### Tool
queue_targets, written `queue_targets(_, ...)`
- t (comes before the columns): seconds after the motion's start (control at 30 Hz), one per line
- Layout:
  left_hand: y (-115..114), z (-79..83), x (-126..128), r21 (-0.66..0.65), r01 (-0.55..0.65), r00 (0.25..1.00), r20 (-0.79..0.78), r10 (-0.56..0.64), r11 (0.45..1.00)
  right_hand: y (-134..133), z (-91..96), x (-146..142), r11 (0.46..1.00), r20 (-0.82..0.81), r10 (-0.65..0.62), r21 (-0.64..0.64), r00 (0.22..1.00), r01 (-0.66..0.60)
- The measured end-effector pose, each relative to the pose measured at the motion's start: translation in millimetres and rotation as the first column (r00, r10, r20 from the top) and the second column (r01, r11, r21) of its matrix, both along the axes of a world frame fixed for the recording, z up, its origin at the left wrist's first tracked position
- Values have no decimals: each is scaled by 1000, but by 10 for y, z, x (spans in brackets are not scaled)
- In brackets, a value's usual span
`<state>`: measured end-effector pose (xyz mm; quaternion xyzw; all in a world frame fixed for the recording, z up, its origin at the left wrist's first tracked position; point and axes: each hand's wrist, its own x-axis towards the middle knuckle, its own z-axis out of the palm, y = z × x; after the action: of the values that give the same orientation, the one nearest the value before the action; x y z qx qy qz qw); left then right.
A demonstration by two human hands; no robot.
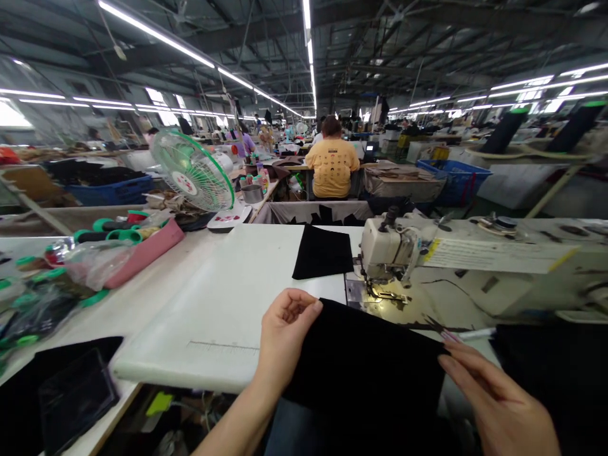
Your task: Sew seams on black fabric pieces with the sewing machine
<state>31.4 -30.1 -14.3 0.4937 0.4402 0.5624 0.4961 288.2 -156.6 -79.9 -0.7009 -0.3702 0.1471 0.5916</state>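
A black fabric piece (370,361) is stretched between my two hands in front of the sewing machine (389,247). At its upper left corner, my left hand (285,335) pinches the cloth between thumb and fingers. My right hand (494,386) grips the upper right corner, fingertips closed on the edge. Another black fabric piece (323,252) lies flat on the white table (213,297), left of the needle area. Small scissors (436,325) rest on the machine bed just beyond my right fingertips. The lower edge of the held cloth blends into dark surroundings.
A green-rimmed fan (192,171) stands at the back left. Thread spools and a pink holder (147,253) crowd the left side. More black cloth (551,380) lies at right. A person in a yellow shirt (332,166) sits ahead, facing away, near a blue crate (453,180).
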Motion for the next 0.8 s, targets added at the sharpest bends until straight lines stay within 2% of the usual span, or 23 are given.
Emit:
queue_targets(0.07,7,5,-32,28,-44,994,-96,46,999,22,90,-86,1000,-58,16,-21,998,-17)
queue_targets(0.13,23,17,-57,33,-94,981,-168,98,995,69,138,-153,998,-180,64,22,981,-61)
queue_targets(0.23,62,36,-68,-23,-128,975,-188,121,992,162,150,-211,992,-421,103,115,901,-59)
queue_targets(0.3,78,39,-67,-65,-131,977,-180,118,989,209,148,-234,987,-520,114,157,846,-36)
queue_targets(0.5,51,-35,-71,-83,-117,973,-208,98,990,270,145,-243,979,-586,139,202,798,-22)
queue_targets(0.6,15,-28,-96,-7,-110,943,-315,102,994,313,141,-224,975,-597,157,220,787,-28)
queue_targets(0.67,29,54,-117,76,-123,896,-419,143,990,341,151,-232,972,-602,175,233,779,-38)
queue_targets(0.73,120,191,-112,224,-131,812,-534,234,966,351,165,-275,968,-591,215,236,778,-88)
queue_targets(0.8,308,317,-43,403,-25,706,-641,302,915,326,160,-363,956,-509,286,211,812,-205)
